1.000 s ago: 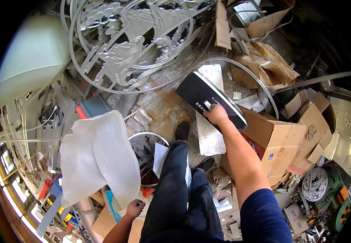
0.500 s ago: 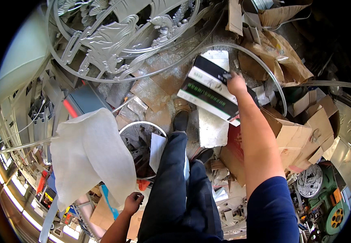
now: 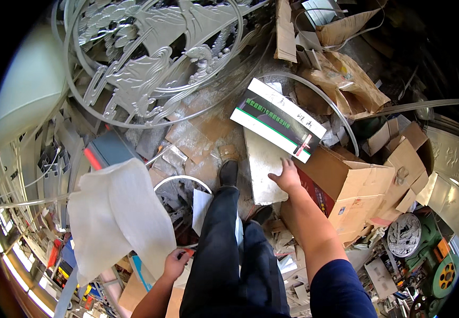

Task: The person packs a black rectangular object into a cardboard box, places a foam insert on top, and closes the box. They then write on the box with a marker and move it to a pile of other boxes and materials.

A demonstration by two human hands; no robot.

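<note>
A flat white, black and green carton (image 3: 278,121) lies slanted across the upper end of a white foam block (image 3: 264,167), its right end by a brown cardboard box (image 3: 341,177). Just below the carton's lower corner is my right hand (image 3: 287,179), open with thumb and fingers spread, over the foam block's edge and apart from the carton. My left hand (image 3: 174,265) hangs beside my left leg, fingers loosely bent with a gap at the thumb. A small red-orange piece (image 3: 190,252) shows right at its fingertips; no grip on it can be made out.
Silver ornamental metalwork (image 3: 155,58) with round frames fills the far left. A translucent white sheet (image 3: 120,212) drapes at the left, near a blue-grey box (image 3: 115,148). Crumpled brown paper (image 3: 346,79) and a green machine (image 3: 444,273) are on the right. A thin hoop (image 3: 341,106) arcs round the carton.
My right hand has let go of the carton and drawn back toward me. The carton has come down flat, its printed top now in full sight. The view has shifted slightly.
</note>
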